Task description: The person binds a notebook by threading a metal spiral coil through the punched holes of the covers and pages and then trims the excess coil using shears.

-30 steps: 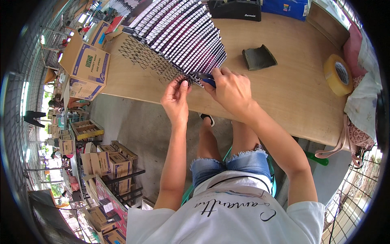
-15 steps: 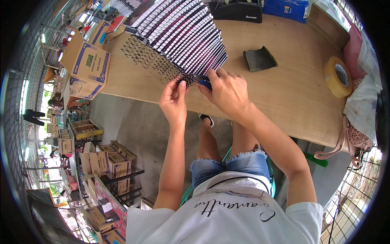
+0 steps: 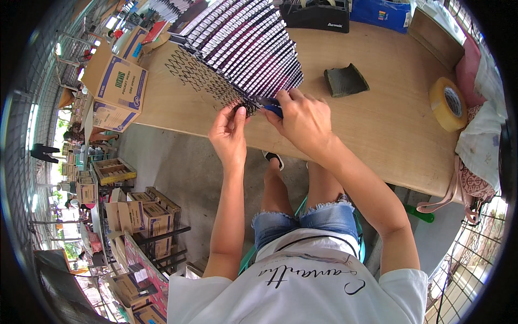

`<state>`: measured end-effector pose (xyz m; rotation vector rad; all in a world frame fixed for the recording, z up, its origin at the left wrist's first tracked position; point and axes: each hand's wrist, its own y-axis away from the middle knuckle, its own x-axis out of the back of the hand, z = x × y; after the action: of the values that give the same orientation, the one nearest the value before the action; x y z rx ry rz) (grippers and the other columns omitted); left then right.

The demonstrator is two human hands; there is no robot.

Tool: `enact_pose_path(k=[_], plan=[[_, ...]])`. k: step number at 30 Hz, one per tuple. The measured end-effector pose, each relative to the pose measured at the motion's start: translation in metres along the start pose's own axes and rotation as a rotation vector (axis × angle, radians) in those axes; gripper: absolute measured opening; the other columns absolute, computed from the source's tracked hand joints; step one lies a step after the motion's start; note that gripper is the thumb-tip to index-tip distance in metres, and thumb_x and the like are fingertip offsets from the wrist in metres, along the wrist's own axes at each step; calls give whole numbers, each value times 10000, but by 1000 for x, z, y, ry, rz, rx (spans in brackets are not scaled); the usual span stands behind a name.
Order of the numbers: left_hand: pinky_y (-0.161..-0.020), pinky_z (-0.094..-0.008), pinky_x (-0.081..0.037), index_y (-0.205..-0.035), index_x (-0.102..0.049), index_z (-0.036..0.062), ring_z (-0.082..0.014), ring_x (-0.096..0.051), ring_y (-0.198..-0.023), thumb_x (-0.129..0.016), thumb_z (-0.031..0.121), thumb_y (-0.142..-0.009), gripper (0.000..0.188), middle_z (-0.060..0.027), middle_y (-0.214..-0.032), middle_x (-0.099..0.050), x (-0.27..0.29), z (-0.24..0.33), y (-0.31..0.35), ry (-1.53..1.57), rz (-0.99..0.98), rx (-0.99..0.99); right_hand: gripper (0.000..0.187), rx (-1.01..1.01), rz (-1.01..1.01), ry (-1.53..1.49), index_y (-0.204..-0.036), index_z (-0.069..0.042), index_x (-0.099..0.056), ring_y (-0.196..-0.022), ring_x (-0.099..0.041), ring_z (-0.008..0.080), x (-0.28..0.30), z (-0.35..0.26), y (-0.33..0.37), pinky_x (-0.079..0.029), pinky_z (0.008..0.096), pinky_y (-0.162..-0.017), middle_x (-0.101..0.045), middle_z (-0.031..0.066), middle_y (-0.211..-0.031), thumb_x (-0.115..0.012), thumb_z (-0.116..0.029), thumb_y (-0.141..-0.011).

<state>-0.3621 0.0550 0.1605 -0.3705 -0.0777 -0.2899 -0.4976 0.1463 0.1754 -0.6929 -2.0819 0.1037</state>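
Observation:
A tall stack of spiral notebooks [image 3: 245, 48] lies at the table's near edge, its bound side facing up. Black wire coils [image 3: 197, 73] stick out from its left end in rows. My left hand [image 3: 229, 135] is closed, thumb and fingers pinching coil ends at the stack's near corner. Wrapped in my right hand [image 3: 306, 119] are blue-handled pliers [image 3: 274, 109]. Their dark jaws point left and reach the coils at that corner, just right of my left fingertips. Whether the jaws are closed on a wire is too small to tell.
On the wooden table [image 3: 377, 135] are a dark curved scrap [image 3: 346, 81], a tape roll [image 3: 448, 104], a black tape dispenser [image 3: 315, 15] and a blue box [image 3: 380, 13]. An open carton [image 3: 117, 86] stands at the left edge. A pink bag [image 3: 469, 186] hangs at the right.
My left hand has shifted slightly left. The notebook stack and its coils sit a touch farther right and lower in view. The pliers remain in my right hand at the same corner.

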Motion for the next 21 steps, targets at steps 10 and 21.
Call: enact_pose_path(k=[10,21], plan=[[-752,-264,-574,-1096,-629,-18,-100,-628,-868,-614,78,-930,192,-66,-999,-662,-4,14,-7,66,-5,17,400,96,203,157,-852,-42,-599,-740,-642,290,0,0,-10,-494,441,-604,-616,115,-845,-687,-429,-804],[-719,-255,-576,-1102,-611,-40,-92,-622,-826,-625,78,-924,214,-78,-978,-656,1,13,-10,67,-1,-27,415,139,297,228,-861,-39,-591,-743,-647,276,10,-8,-5,-488,409,-637,-624,99,-839,-693,-436,-799]])
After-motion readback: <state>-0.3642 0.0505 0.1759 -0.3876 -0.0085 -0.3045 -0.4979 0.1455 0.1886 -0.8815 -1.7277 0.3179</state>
